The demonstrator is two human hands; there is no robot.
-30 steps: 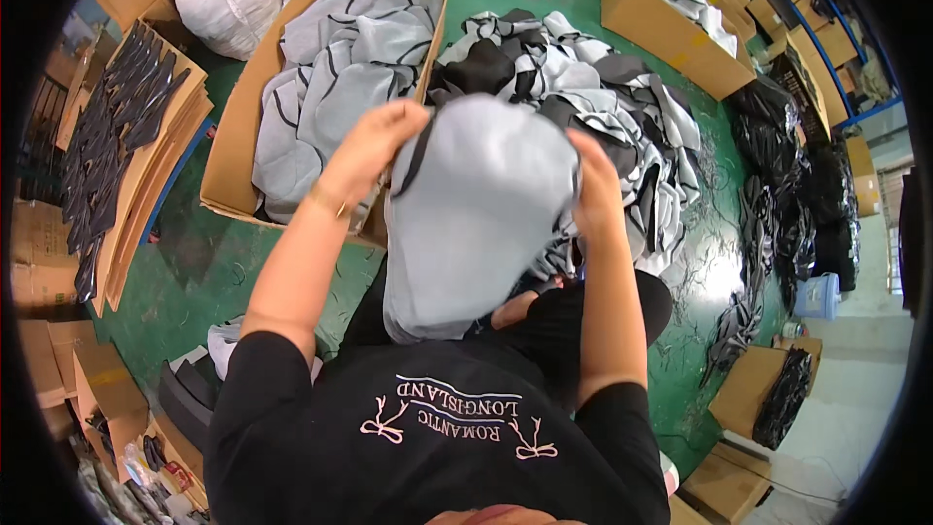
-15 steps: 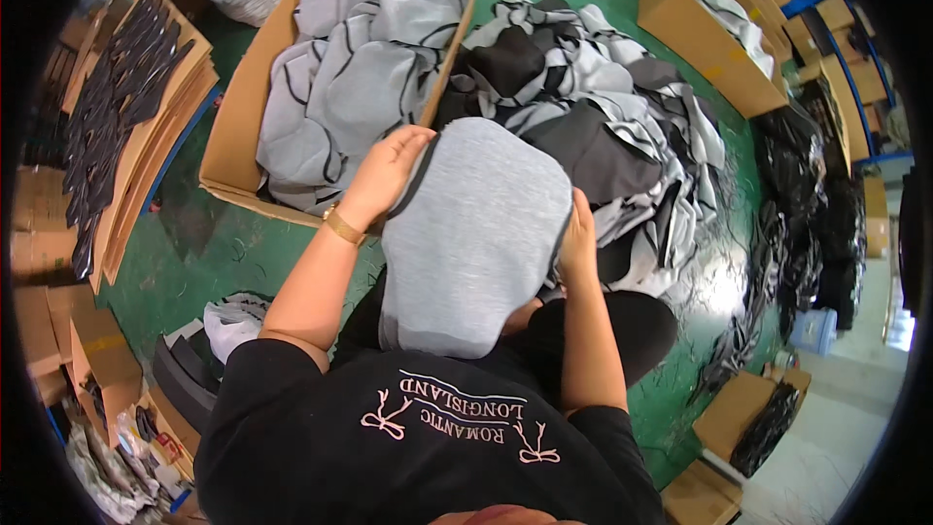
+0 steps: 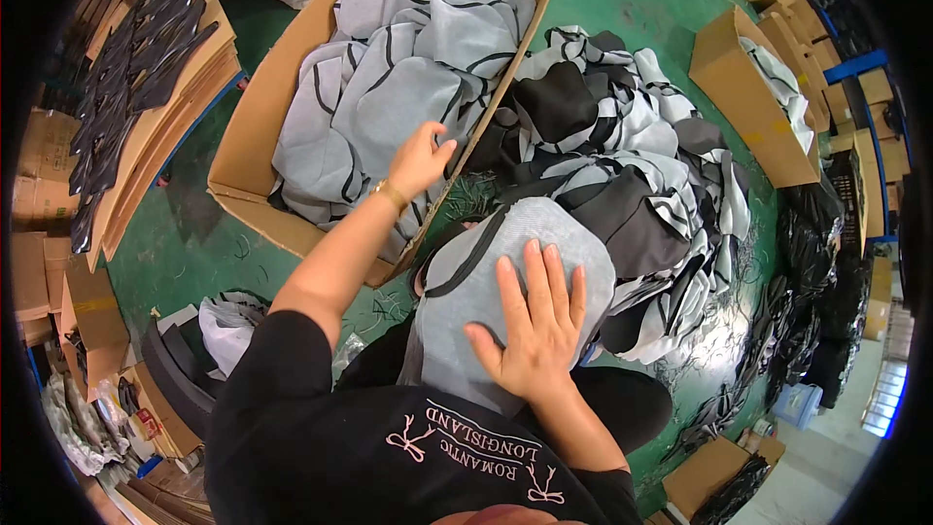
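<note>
Across my lap lies a light grey fabric piece with a dark band along its upper left. My right hand rests flat on it, fingers spread. My left hand is off that piece, raised over the right side of a long cardboard box. Its thumb and forefinger stand apart with nothing visible between them; the other fingers are partly hidden. Inside the box are several similar grey fabric pieces with black edging.
Right of the box, a heap of grey and black fabric pieces lies on the green floor. An upright carton stands beyond it. Black strips cover stacked cardboard at the left. A white plastic bag sits near my left elbow.
My left hand has let go of the fabric piece and moved over the box. My right hand went from the piece's right edge to flat on top. The piece is lower, on my lap.
</note>
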